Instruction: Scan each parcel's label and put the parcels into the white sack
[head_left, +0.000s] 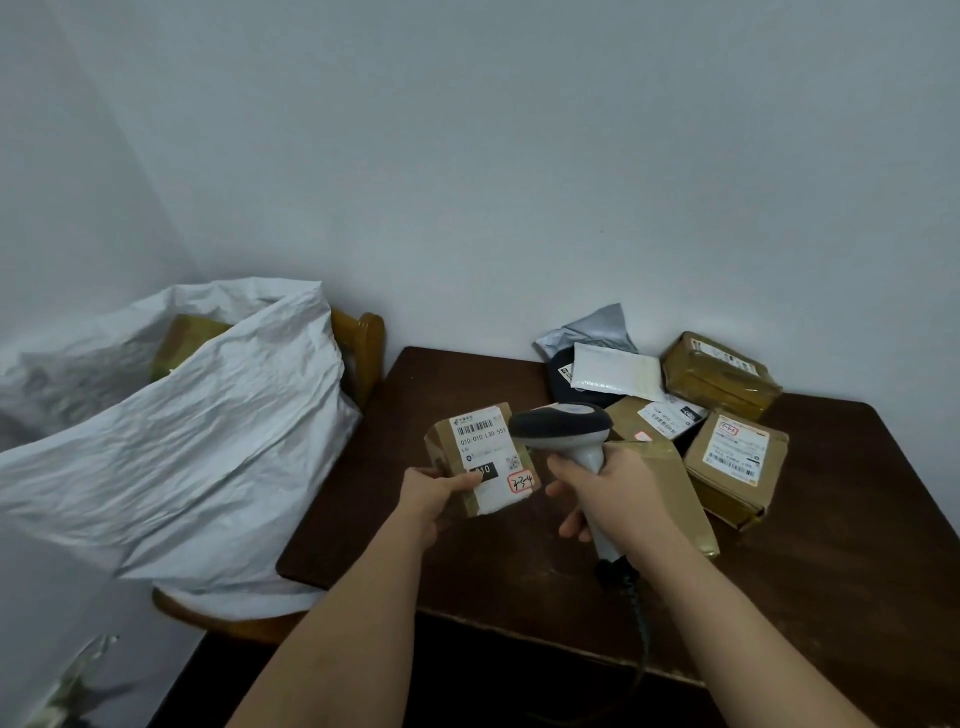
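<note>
The bench (467, 561) is dark wood, smooth with a dull sheen. At 9 o'clock the sack (197, 441) is white woven plastic, matt and heavily creased, lying on a chair (363, 343) of varnished, glossy wood. The box (480, 460) in the left hand (434, 491) is brown cardboard wrapped in shiny tape, with a white paper label. The scanner (566, 431) in the right hand (613, 493) is smooth plastic, dark on top and light grey below. At 2 o'clock lie taped cardboard parcels (732, 462), a white bubble mailer (618, 374) and a grey plastic bag (597, 327), slightly glossy. The wall (519, 156) is matt paint.
</note>
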